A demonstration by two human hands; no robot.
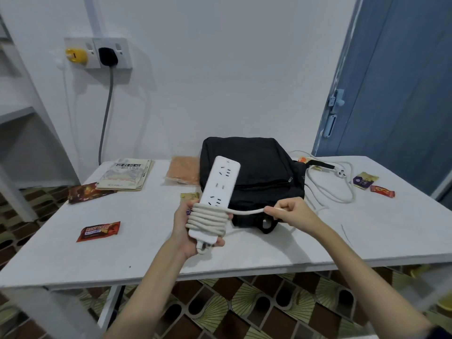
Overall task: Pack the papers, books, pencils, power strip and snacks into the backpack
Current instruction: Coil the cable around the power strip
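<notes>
- The left hand (pixel 187 226) is nearest to the camera, above the near part of the table (pixel 342 241); its fingers are curled around the lower end of the white power strip (pixel 215 196) and hold it tilted up, sockets toward the camera.
- The white cable (pixel 206 220) is wound in several turns around the lower half of the power strip, under the fingers of the left hand.
- The right hand (pixel 291 212) pinches the free part of the cable just to the right of the strip; this part runs straight between the two hands.
- The rest of the cable lies in loose loops on the table toward the far right corner, and its plug (pixel 340 172) rests there.
- The black backpack (pixel 254 177) lies flat in the middle of the table, behind the hands; whether its zipper is open I cannot tell.
- A stack of books (pixel 126 176) lies at the far left corner, with a dark snack packet (pixel 84 193) touching its near side.
- An orange packet (pixel 182 170) lies just beside the left side of the backpack.
- A red snack bar (pixel 99 231) lies near the left edge.
- A purple snack packet (pixel 365 181) and a small red candy (pixel 382 191) lie near the right edge.
</notes>
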